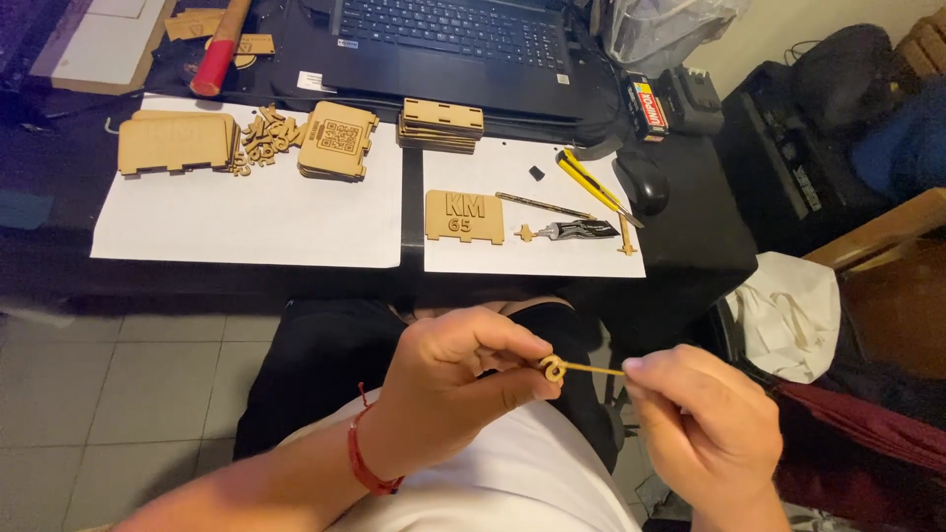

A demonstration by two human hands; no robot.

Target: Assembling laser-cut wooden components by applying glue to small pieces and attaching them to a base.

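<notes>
Left hand (463, 379) pinches a small wooden ring piece (553, 368) over the lap, below the bench (414, 266), steadying it while right hand (705, 424) fingertips close on a thin stick (593, 368) at it.

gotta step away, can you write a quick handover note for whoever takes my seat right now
Left hand: pinching a small wooden ring-shaped piece at the fingertips, over the lap.
Right hand: holding a thin stick whose tip meets the ring piece.
On the desk: an engraved wooden plate on the right paper sheet, with a glue tube and a yellow utility knife beside it. The left paper sheet carries stacked wooden panels and loose small pieces.
Done: the parts lie cut and sorted.
Left: the ring piece is not yet on any plate; the stacks are untouched.
</notes>
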